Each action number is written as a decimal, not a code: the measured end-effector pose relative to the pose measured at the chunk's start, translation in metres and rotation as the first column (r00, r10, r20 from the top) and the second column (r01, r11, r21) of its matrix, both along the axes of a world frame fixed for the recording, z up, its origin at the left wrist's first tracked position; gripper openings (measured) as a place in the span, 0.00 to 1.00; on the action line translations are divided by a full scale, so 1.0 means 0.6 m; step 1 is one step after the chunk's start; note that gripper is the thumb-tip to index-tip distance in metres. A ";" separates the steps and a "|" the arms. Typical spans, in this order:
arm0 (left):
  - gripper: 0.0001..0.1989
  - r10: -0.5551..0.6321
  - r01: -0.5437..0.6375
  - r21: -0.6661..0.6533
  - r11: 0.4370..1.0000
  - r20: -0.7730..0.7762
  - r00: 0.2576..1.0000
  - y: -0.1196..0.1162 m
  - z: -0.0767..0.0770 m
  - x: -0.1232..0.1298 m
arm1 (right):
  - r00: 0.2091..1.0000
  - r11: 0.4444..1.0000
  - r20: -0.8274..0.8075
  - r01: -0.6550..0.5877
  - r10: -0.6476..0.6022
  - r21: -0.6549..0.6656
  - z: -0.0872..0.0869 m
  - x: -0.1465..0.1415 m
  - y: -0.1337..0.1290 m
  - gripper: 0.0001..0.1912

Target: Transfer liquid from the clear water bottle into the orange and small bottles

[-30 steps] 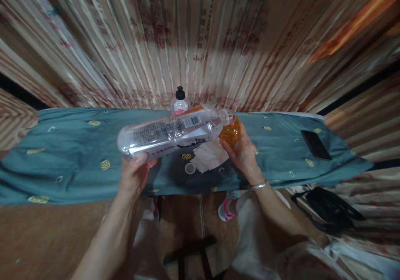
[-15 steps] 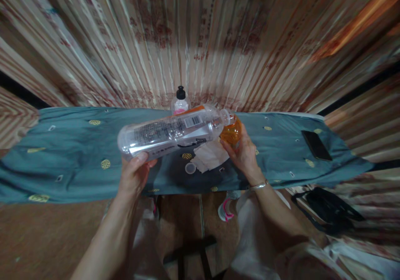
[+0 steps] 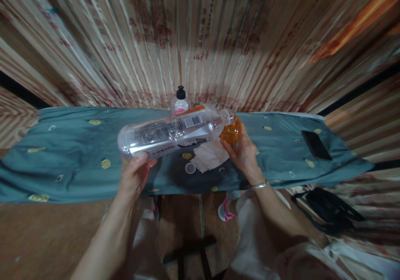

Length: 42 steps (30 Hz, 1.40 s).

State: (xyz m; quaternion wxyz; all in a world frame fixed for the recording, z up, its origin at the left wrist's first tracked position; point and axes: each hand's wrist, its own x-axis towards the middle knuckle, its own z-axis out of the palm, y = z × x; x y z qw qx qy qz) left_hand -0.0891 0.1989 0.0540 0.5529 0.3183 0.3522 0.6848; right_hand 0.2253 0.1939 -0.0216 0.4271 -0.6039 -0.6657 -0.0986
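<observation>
Clear bottle (image 3: pixel 165 133), long axis nearly crosswise, neck (image 3: pixel 225 117) right, at orange container (image 3: pixel 231 133)

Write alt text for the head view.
Left hand holds a clear bottle sideways, its mouth by an orange container in the right hand. On teal cloth: crumpled white material, a small cap and a phone; a black-topped bottle stands behind.

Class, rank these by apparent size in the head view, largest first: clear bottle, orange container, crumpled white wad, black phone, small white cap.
1. Clear bottle
2. Crumpled white wad
3. Black phone and orange container: too alike to rank; the right hand partly covers the container
4. Small white cap
</observation>
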 end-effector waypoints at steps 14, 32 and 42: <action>0.33 -0.001 0.001 -0.021 1.000 0.006 1.000 0.000 -0.004 -0.003 | 1.000 1.000 0.018 0.002 -0.002 -0.020 0.002 0.000 -0.001 0.44; 0.30 0.012 -0.012 -0.004 1.000 0.020 1.000 -0.001 0.002 0.001 | 1.000 1.000 0.019 -0.002 0.002 0.003 -0.002 0.001 0.000 0.44; 0.33 -0.016 0.015 0.015 1.000 0.022 1.000 0.000 0.000 -0.001 | 1.000 1.000 -0.001 -0.009 0.009 -0.006 0.001 0.000 0.000 0.45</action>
